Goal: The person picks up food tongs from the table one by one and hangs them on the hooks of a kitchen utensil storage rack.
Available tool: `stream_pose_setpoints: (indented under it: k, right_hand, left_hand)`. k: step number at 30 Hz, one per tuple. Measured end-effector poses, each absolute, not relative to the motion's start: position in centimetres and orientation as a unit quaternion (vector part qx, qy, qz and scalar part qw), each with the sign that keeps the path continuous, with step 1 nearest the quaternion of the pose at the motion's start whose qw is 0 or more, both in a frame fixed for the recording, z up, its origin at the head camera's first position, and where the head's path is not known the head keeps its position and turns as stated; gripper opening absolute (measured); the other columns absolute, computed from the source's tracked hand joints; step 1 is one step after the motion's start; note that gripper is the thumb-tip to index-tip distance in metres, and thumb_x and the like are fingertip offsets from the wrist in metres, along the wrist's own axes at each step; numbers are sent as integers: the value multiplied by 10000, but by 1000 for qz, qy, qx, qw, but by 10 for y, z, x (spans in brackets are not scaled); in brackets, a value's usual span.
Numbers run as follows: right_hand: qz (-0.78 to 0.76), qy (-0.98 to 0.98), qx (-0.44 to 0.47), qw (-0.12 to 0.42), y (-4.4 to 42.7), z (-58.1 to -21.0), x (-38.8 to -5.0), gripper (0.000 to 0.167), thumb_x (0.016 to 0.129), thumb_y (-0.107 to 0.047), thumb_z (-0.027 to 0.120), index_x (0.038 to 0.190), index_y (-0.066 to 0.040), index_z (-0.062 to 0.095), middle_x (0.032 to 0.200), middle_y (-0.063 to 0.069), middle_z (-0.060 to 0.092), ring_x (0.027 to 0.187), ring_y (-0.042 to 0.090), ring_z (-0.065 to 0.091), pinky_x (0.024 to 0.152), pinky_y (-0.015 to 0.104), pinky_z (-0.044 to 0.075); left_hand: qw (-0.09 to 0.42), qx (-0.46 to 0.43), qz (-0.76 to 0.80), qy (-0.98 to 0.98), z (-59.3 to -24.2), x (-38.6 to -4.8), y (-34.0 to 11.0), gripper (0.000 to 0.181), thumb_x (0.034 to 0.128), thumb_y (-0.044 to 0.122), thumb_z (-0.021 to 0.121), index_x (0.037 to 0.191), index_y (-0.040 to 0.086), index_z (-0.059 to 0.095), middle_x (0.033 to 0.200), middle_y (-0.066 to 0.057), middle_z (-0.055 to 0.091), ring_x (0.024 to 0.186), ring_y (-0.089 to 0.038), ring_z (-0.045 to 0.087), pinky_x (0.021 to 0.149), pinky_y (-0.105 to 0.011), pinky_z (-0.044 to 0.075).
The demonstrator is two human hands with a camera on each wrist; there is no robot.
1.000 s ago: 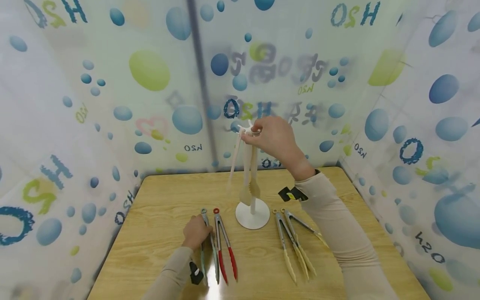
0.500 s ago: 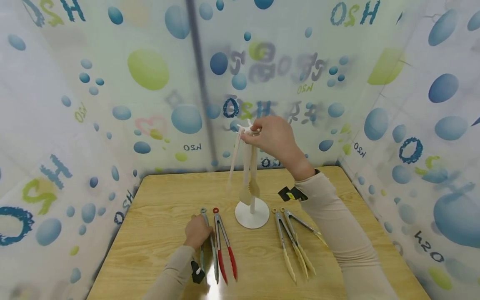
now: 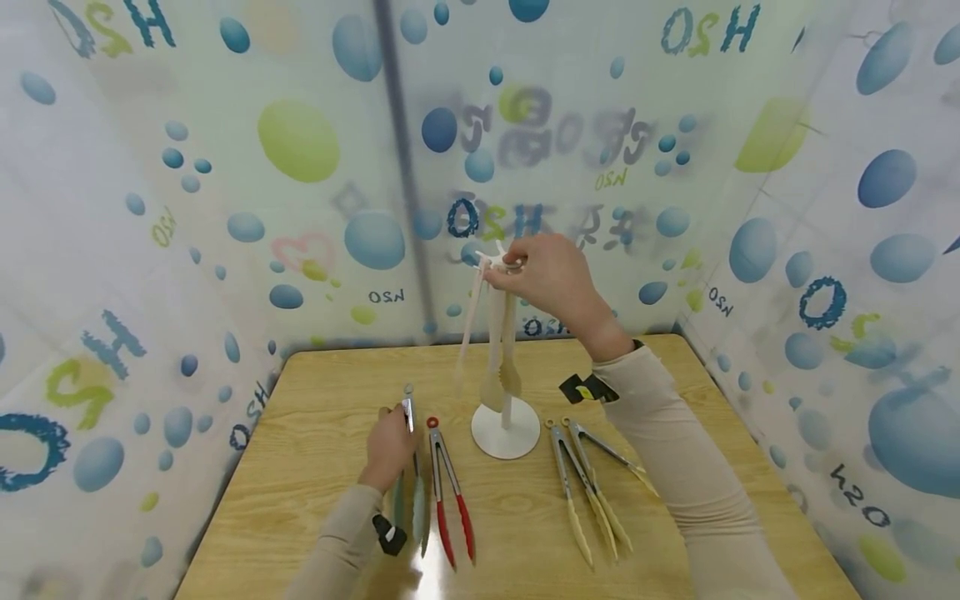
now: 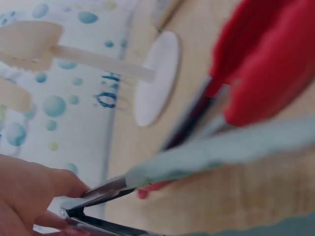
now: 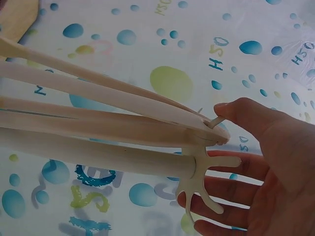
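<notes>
Head cam: up high, looks fwd/down over L fingers (image 3: 386,413) & R fingers (image 3: 517,250), table (image 3: 348,375) below them, printed sheeting (image 3: 645,50) behind. L wrist cam: v. close, rolled sideways, red tongs (image 4: 270,69) to R of L fingers; head view shares these. R wrist cam: close, also sideways, pronged stand top (image 5: 198,169) at R fingers, shared w/ head view.

A wood-grain table (image 3: 337,383) before me, red-tipped tongs (image 3: 457,500) lying parted left of its middle, two pairs of yellow-tipped tongs (image 3: 592,492) together on my right, pale curtains (image 3: 285,208) with blue and green bubbles far, left and right
</notes>
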State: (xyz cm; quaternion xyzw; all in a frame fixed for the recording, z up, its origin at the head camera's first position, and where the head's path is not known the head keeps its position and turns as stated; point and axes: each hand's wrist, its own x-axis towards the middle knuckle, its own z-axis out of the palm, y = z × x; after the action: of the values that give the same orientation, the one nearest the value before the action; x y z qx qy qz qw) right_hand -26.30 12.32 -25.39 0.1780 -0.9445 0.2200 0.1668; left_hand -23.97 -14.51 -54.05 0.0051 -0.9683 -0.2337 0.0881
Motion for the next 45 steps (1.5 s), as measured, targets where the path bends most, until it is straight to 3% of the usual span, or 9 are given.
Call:
stream_pose_setpoints:
  k: [5, 11, 16, 22, 30, 45]
  right_hand:
    - [222, -942, 185, 171, 126, -255, -264, 389, 902, -500, 664, 1045, -154, 770, 1015, 62, 753, 855, 219, 657, 726, 376, 552]
    - [224, -939, 195, 177, 128, -255, -265, 394, 894, -492, 680, 1055, -144, 773, 1016, 70, 756, 861, 224, 662, 741, 382, 555]
    - [224, -935, 205, 183, 129, -257, -266, 383, 896, -475, 683, 1048, -136, 775, 1005, 76, 759, 854, 229, 660, 742, 382, 551]
    - [235, -932, 210, 179, 131, -258, -267, 377, 896, -468, 684, 1047, -135, 774, 989, 67, 757, 839, 218, 647, 730, 368, 531]
    - [240, -932, 216, 166, 135, -258, -269, 367, 895, -464, 688, 1054, -143, 768, 1004, 58, 748, 862, 212, 638, 751, 371, 527]
    - [259, -925, 235, 150, 144, -258, -272, 342, 887, -424, 714, 1079, -145, 758, 1062, 55, 746, 954, 241, 658, 799, 403, 543]
  left_hand:
    - [119, -26, -272, -955, -516, -241, -140, 558, 887, 103, 663, 1364, -136, 498, 1205, -341, 581, 741, -299, 651, 574, -395, 540]
    - [165, -76, -319, -930, -491, -241, -135, 560, 947, 109, 625, 1436, -93, 438, 1255, -298, 564, 782, -276, 623, 623, -381, 518]
    - [210, -106, -338, -911, -473, -244, -134, 585, 964, 128, 622, 1479, -44, 402, 1258, -252, 555, 786, -252, 575, 639, -370, 477]
    - [251, -145, -353, -889, -454, -248, -132, 588, 969, 95, 616, 1494, -29, 382, 1307, -245, 538, 952, -322, 633, 715, -427, 552]
    - [261, -181, -372, -872, -438, -252, -127, 588, 993, 122, 592, 1528, 52, 358, 1397, -202, 498, 1106, -331, 618, 826, -446, 591]
    - [278, -248, -391, -842, -412, -261, -108, 593, 1001, 131, 575, 1545, 117, 340, 1389, -171, 510, 1133, -304, 604, 865, -413, 582]
